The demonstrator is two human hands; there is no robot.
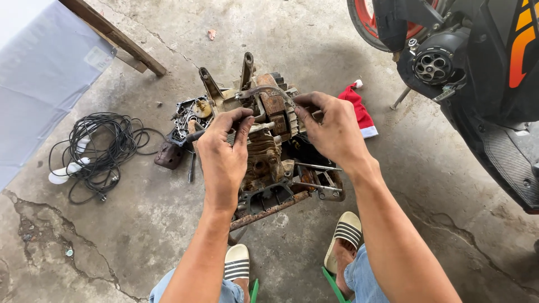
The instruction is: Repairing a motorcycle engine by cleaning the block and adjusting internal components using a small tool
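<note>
A rusty, dismantled engine block lies on the concrete floor in front of me. My left hand and my right hand hover over its top. Between them they pinch a thin curved metal band, each hand gripping one end. The band arches above the finned cylinder. Two metal studs stick out of the block near my right wrist.
A coil of black cable with a white plug lies left. A dark engine cover lies beside the block. A red cloth lies behind it. A motorbike stands at right, a wooden plank at the back left.
</note>
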